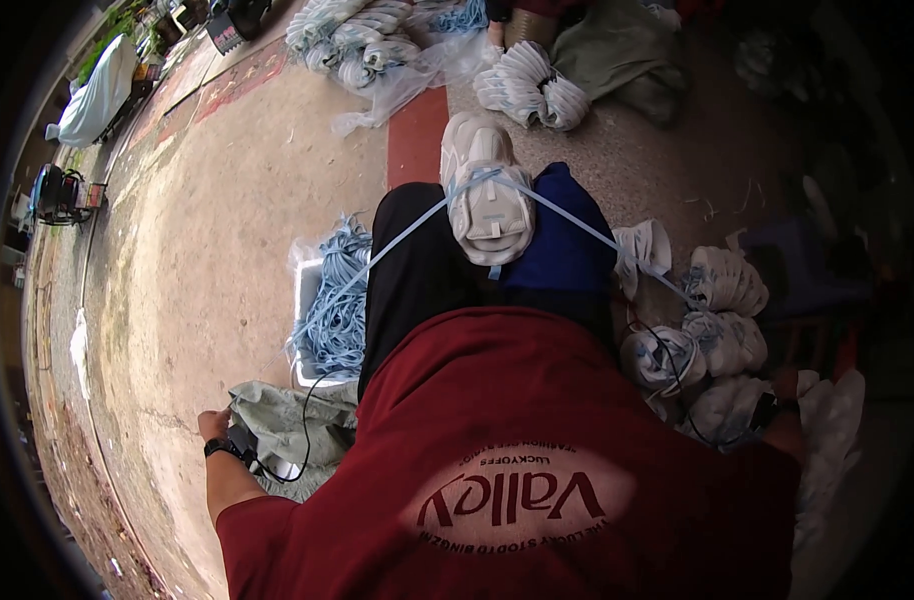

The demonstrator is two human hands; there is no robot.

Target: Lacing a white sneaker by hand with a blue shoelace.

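A white-and-beige shoe upper rests between my knees, its toe end away from me. A light-blue shoelace runs through it and stretches tautly out to both sides in a wide V. Far out at the left, my left hand is closed, with the lace's left length leading toward it. My right hand is far out at the right in shadow; the lace's right length points straight at it. Its fingers are hard to make out, but the lace stays taut.
Loose light-blue laces fill a white foam box by my left leg. A grey-green sack lies near it. Bundled white shoe uppers stand at my right, with more bundles ahead. Another person's hand shows at the top.
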